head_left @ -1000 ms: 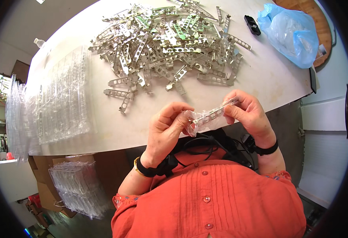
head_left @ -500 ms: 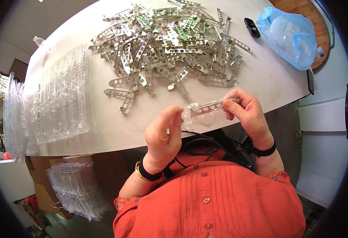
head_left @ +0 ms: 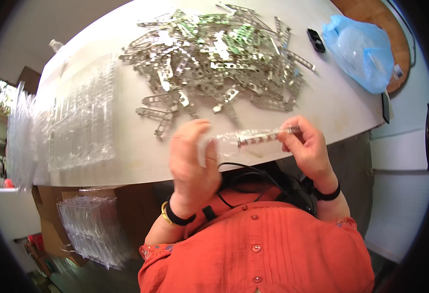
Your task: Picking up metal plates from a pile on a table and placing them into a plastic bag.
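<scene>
Between my hands, in front of the table's near edge, is a slim metal bracket point(head_left: 259, 139) with a row of holes. Clear plastic film point(head_left: 228, 138) surrounds it and stretches out past its left end; whether this is a bag or a loose wrap I cannot tell. My right hand point(head_left: 306, 149) pinches the bracket's right end between thumb and fingers. To the left, my left hand point(head_left: 191, 158) is slightly blurred, its thumb and fingers apart, close to the film's loose end. A large heap of similar metal brackets point(head_left: 209, 63) lies beyond both hands.
Clear plastic trays point(head_left: 80, 115) cover the table's left side, with more stacked trays point(head_left: 94, 229) in a cardboard box point(head_left: 50, 219) below. At the far right sit a blue plastic bag point(head_left: 358, 53) and a small black object point(head_left: 315, 40). Black cables point(head_left: 246, 168) hang by my waist.
My left hand has let go of the plastic film and drawn back left, its fingers spreading. My right hand keeps the bracket, now slightly lower. The whole view has shifted a little.
</scene>
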Tool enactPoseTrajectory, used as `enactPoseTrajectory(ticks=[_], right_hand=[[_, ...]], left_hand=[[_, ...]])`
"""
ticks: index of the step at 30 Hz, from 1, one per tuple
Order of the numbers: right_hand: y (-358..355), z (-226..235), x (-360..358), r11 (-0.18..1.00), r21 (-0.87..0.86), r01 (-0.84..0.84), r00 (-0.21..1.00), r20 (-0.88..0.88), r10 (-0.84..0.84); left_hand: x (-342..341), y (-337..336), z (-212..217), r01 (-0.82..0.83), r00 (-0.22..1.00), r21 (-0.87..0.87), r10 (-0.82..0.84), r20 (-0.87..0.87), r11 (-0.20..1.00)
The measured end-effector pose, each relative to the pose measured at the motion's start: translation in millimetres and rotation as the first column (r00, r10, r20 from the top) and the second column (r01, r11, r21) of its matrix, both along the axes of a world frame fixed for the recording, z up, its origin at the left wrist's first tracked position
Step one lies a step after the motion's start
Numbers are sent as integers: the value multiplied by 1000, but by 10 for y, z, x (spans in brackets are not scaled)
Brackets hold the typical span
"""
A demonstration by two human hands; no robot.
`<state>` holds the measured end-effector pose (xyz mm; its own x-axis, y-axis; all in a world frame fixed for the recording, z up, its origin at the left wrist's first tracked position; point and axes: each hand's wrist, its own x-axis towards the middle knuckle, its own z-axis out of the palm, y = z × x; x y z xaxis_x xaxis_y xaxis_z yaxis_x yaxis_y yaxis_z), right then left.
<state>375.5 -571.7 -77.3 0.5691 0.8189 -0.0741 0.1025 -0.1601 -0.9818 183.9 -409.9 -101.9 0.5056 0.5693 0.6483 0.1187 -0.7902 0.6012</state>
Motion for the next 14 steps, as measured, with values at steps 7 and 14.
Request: enactPoseTrajectory(ticks=[7, 14], right_hand=[[17, 124, -221, 943, 82, -322, 815, 531, 233], [2, 192, -211, 905, 136, -404, 749, 617, 242]], left_hand=[[133, -419, 126, 360, 910, 20, -346, -228, 933], [-54, -370, 27, 486, 662, -134, -465, -588, 863]])
